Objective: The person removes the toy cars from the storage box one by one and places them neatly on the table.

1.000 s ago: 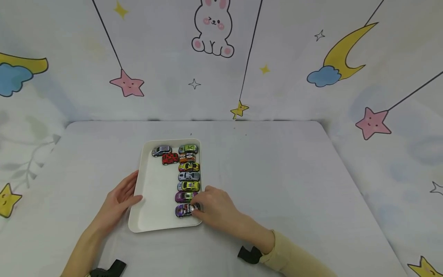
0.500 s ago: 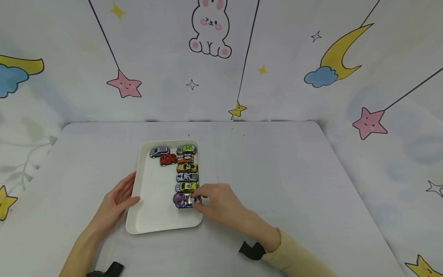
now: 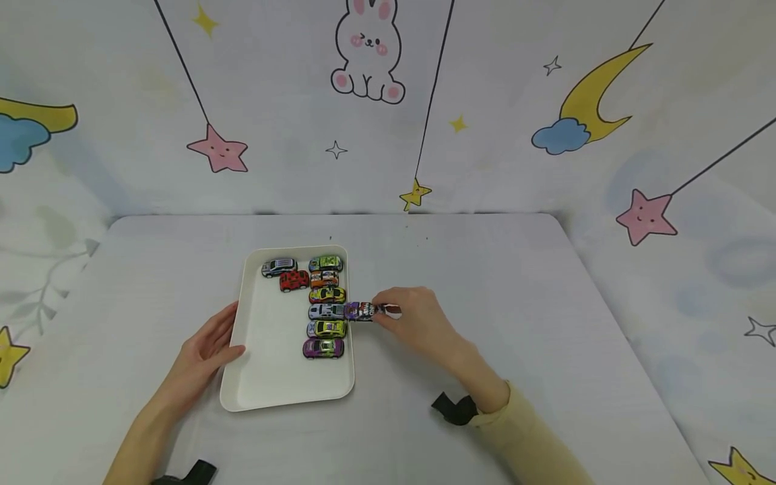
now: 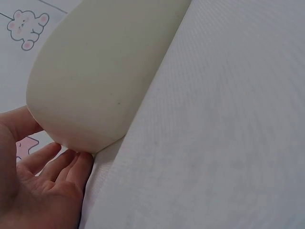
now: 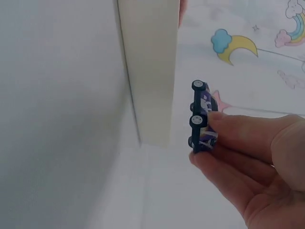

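My right hand (image 3: 418,322) pinches a purple toy car (image 3: 359,310) between thumb and fingers, over the right rim of a white tray (image 3: 267,377). In the right wrist view the same car's dark underside and wheels face the camera, beside the tray's outer wall (image 5: 147,71). My left hand (image 3: 203,357) grips the tray's left side, thumb over the rim and fingers along the outer wall. Inside, a column of toy cars runs down the right side, from a green car (image 3: 325,263) to a purple-and-green car (image 3: 323,348).
A silver-and-dark toy car (image 3: 279,267) and a red toy car (image 3: 294,280) sit near the tray's far left corner. The tray stands on a table with a white cloth (image 3: 485,283). Behind it rises a printed backdrop (image 3: 291,87). Black straps (image 3: 455,409) show at both wrists.
The purple car in my right hand has moved from the tray's near right end, over the purple-and-green car, away from me and right to the rim. My left hand stays on the tray.
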`<move>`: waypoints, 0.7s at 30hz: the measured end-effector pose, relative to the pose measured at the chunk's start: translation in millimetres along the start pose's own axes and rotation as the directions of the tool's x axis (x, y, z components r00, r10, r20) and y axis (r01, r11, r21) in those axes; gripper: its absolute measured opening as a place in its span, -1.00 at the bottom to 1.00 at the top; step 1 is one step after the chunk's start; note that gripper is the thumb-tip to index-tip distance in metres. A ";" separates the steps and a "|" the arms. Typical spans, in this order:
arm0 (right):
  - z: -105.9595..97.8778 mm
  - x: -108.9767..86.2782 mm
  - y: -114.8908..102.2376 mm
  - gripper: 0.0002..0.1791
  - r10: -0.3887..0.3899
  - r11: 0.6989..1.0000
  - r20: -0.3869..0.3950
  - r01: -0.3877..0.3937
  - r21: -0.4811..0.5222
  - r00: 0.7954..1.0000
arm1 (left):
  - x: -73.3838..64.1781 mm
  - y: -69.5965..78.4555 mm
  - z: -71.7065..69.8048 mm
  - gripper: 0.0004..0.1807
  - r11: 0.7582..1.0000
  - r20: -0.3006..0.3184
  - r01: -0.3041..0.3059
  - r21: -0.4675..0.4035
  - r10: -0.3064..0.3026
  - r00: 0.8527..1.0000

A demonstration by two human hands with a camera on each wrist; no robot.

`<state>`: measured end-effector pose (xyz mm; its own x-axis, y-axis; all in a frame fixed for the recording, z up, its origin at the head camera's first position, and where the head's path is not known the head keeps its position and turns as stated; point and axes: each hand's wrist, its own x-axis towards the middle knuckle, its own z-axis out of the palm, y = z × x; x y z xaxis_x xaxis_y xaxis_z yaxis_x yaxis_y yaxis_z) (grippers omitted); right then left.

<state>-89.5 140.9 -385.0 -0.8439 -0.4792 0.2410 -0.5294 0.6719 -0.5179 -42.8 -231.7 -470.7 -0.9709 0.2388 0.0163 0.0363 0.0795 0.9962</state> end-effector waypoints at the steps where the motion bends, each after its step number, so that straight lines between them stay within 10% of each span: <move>1: -1.1 0.9 2.8 -0.81 0.016 1.000 -0.004 -0.016 0.004 1.000 | 0.0 -0.3 -0.2 -0.20 1.000 0.000 0.000 0.000 0.000 1.000; 21: -13.1 11.1 69.3 -0.79 0.165 0.986 -0.085 -0.167 -0.021 0.983 | 0.6 -0.9 0.1 -0.21 1.000 -0.006 -0.007 -0.023 0.007 1.000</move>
<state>-136.7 189.6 -407.4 -0.9238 -0.3122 0.2216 -0.3828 0.7543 -0.5334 -43.5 -231.5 -471.6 -0.9719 0.2340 0.0240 0.0380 0.0556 0.9977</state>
